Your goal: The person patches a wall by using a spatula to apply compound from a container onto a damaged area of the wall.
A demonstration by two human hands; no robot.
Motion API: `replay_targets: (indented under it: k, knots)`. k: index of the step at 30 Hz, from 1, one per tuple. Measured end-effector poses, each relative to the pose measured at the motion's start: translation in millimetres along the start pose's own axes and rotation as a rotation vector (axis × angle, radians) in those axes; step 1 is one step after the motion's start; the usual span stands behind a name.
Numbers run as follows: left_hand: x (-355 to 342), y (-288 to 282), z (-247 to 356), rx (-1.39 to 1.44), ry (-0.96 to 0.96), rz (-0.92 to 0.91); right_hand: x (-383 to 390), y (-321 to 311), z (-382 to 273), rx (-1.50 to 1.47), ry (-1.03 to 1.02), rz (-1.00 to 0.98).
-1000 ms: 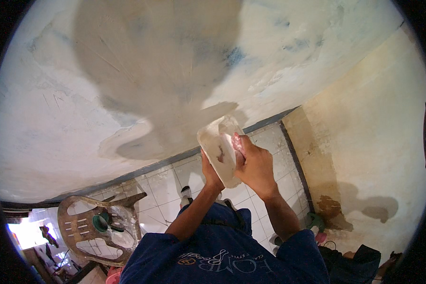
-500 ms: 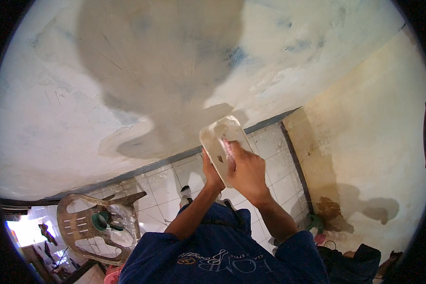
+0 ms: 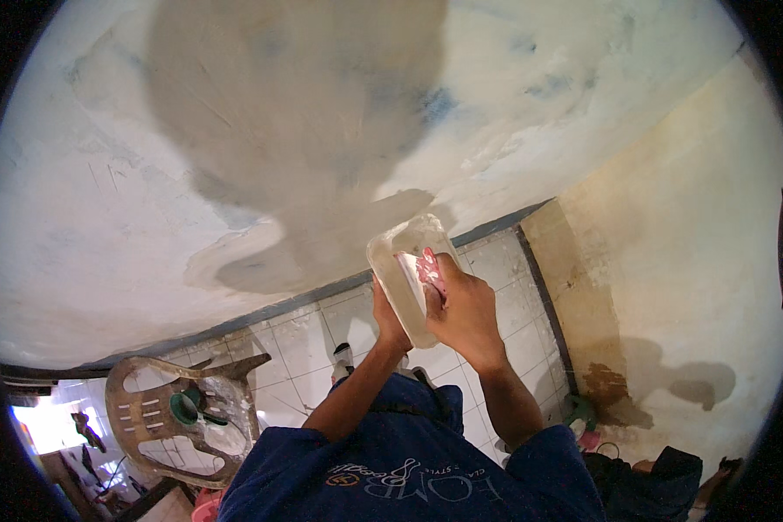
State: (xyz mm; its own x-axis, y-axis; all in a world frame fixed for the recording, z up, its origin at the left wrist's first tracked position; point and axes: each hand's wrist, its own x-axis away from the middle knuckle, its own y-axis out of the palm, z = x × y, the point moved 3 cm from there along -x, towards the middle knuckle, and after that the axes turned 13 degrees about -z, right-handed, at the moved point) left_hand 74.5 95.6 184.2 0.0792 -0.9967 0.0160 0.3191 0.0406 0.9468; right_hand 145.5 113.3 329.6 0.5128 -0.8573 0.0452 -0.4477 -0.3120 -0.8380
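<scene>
My left hand [image 3: 391,320] grips the near left side of a shallow off-white plastic tray [image 3: 420,230], holding it up in front of the wall. Pale residue coats the inside of this tray. In my right hand [image 3: 469,315] is a putty knife [image 3: 428,270] with a reddish, whitish-smeared handle and a light-coloured blade. Its blade sits within the outline of the tray; whether it touches the bottom I cannot tell. Fingers hide part of the handle. Beyond the tray rises a patchy whitish wall [image 3: 513,113] with bluish spots, under my shadow.
At the lower left stands a worn brown plastic chair [image 3: 139,411] with a green container [image 3: 185,405] and whitish smears on its seat. White floor tiles [image 3: 274,383] meet a dark skirting strip [image 3: 296,302]. A yellowish side wall [image 3: 670,261] closes off the right; dark items [image 3: 652,487] lie below it.
My right hand has turned and shifted slightly right, bringing the putty knife's reddish handle and blade into clearer view. The tray and my left hand stay nearly in place.
</scene>
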Motion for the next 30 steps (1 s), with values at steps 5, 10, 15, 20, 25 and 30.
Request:
replay_targets:
  k: [5,10,15,20,25,30]
  knots:
    - [0,7,1,0.010,0.019,-0.057,-8,1,3,0.026,0.027,0.017]
    - [0,12,3,0.131,0.026,-0.084,-4,-4,1,-0.016,0.014,0.021]
    - [-1,1,2,0.129,0.021,-0.107,1,-6,2,-0.044,0.045,0.040]
    - [3,9,1,0.128,0.018,-0.087,-4,-2,4,-0.027,0.058,0.049]
    - [1,-1,3,0.093,-0.004,-0.025,1,-4,4,-0.036,0.033,0.055]
    - [6,-12,-1,0.008,-0.035,0.023,9,8,-11,0.085,-0.019,-0.002]
